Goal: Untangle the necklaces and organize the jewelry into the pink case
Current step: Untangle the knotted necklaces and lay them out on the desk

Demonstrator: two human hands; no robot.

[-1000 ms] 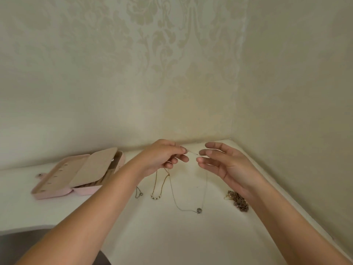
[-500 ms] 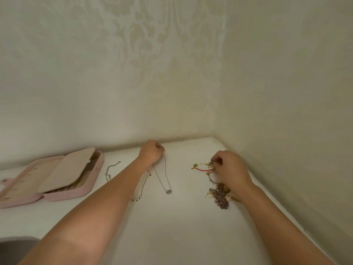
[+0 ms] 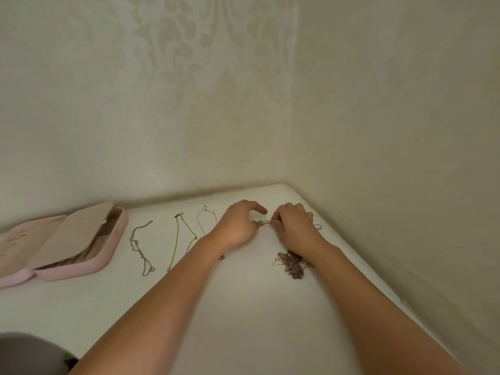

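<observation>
The pink case lies open at the left of the white table, its beige flap raised. Three necklaces lie stretched out side by side: a silver chain, a gold chain and a thin pendant necklace partly under my left forearm. My left hand and my right hand meet near the table's far corner, both pinching a small tangled piece of jewelry between them. A dark beaded heap lies just below my right wrist.
Two patterned walls meet in a corner close behind my hands, and the right wall runs along the table's right edge. A dark grey shape sits at the lower left beyond the table's front edge.
My left hand let go of the pendant necklace, which now lies flat, and moved right to join my right hand at the tangled piece. The view shifted so more of the table's left shows.
</observation>
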